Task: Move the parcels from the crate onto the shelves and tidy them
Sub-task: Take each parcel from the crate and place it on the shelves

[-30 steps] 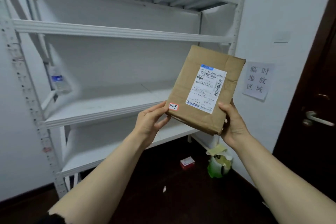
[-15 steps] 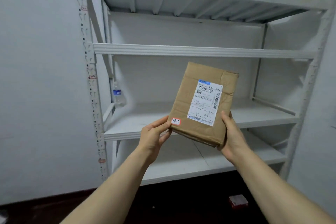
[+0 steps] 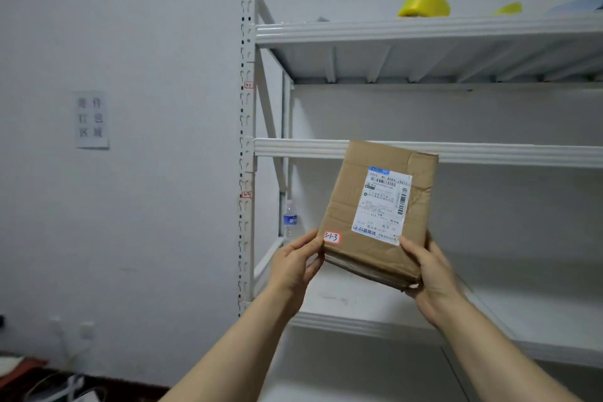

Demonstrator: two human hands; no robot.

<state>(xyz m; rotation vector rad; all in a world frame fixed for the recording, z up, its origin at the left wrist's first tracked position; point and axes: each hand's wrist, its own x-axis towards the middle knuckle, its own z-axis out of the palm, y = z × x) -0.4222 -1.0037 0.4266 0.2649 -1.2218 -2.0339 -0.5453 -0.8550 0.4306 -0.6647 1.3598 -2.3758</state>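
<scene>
I hold a flat brown cardboard parcel [image 3: 362, 206] upright in front of a white metal shelf unit [image 3: 424, 153]. It bears a white shipping label and a small red-edged sticker reading 3-1-3 at its lower left corner. My left hand [image 3: 295, 266] grips the lower left corner, thumb beside the sticker. My right hand [image 3: 427, 271] grips the lower right corner, thumb on the front. The parcel's top edge overlaps the middle shelf's front rail. No crate is in view.
A water bottle [image 3: 289, 219] stands at the back left of the lower shelf [image 3: 359, 320]. Yellow tape rolls [image 3: 424, 5] lie on the top shelf. A paper sign [image 3: 92, 119] hangs on the left wall. Bags and cables [image 3: 49, 385] lie on the floor at bottom left.
The view has swung left and upward; the shelf unit's left post is now centre frame. The parcel stays in both hands, raised a little toward the middle shelf rail.
</scene>
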